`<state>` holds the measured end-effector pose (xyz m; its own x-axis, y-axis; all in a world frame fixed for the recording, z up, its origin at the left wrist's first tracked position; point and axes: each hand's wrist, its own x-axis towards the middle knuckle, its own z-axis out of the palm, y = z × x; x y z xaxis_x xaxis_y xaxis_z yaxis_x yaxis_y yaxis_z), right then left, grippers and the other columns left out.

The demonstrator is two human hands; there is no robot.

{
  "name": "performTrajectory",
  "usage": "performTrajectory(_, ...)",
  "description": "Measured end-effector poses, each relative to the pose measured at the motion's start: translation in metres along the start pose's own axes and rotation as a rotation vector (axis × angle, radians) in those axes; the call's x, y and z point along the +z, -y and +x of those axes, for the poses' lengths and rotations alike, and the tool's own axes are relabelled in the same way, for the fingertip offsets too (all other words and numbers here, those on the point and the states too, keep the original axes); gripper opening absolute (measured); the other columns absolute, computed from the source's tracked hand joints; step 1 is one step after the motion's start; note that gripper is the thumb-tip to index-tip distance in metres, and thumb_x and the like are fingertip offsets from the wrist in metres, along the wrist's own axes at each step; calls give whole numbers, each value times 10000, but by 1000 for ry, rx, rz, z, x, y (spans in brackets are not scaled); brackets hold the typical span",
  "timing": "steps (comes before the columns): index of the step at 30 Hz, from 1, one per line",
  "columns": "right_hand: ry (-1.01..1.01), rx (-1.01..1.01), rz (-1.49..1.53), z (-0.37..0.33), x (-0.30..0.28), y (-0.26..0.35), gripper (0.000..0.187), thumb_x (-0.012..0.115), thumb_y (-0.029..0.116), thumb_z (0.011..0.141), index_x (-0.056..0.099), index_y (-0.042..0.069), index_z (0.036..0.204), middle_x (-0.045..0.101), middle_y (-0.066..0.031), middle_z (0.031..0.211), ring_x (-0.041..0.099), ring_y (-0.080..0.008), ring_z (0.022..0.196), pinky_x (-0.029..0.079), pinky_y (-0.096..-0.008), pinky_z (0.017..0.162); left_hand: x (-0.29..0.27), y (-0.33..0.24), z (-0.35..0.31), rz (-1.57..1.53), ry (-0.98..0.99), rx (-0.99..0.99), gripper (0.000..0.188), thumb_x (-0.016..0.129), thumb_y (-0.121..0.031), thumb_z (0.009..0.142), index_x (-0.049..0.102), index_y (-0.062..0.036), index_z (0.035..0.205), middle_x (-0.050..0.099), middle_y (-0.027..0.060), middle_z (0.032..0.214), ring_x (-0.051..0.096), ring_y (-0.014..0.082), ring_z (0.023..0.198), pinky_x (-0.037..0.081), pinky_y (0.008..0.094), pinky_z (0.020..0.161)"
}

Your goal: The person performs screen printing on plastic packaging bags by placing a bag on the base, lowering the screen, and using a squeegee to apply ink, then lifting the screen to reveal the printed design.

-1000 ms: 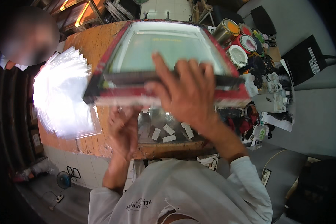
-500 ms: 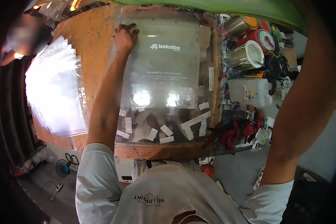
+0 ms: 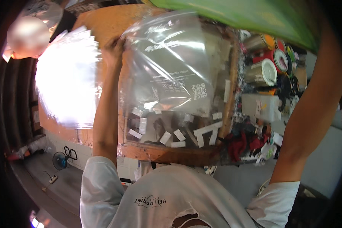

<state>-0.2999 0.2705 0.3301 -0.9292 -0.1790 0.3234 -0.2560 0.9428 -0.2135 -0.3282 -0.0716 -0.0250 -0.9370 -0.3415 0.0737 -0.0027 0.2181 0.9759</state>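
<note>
One clear bag (image 3: pixel 173 62) was pinched in near-closed L hand (image 3: pixel 114 48); R hand's state unseen; creasing poss. risked smearing print (image 3: pixel 198 91), if wet.

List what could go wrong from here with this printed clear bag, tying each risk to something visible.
1. The clear bag, gripped at one edge by the left hand, is rippled and could crease.
2. Its white print might smear if wet, which can't be told.
3. The green panel slanting overhead could catch the bag if it drops.
</note>
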Motion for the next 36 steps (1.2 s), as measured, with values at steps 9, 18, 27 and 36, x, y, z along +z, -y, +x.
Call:
performTrajectory(9,-104,138,91,4,-7,-1,624,619,535,976,655,28,1339,681,-174,1281,629,-257,1194,423,-339,1069,-297,68,53,239,-530,56,571,685,-248,971,521,97,1396,690,267,1138,706,371,1041,589,435,857)
performTrajectory(18,-110,199,102,-8,-20,23,613,652,502,967,666,-12,1301,683,-189,1262,620,-258,1200,412,-350,1079,-298,88,-66,997,-379,-410,760,356,-503,1051,123,-79,1637,35,280,1682,-51,474,1554,-12,711,1186)
performTrajectory(27,-31,167,114,-24,-19,39,627,615,554,963,685,20,1285,696,-173,1246,644,-256,1160,434,-353,1051,-187,24,-124,1189,0,-132,647,290,-462,1085,251,-96,1617,-76,270,1679,-98,453,1549,-106,745,1151)
performTrajectory(36,-155,53,59,-37,-5,28,635,583,595,954,725,26,1197,724,-202,1159,683,-323,1087,483,-424,979,76,25,-194,915,525,526,567,424,-402,1054,389,-178,1574,177,257,1665,88,486,1544,33,764,1156)
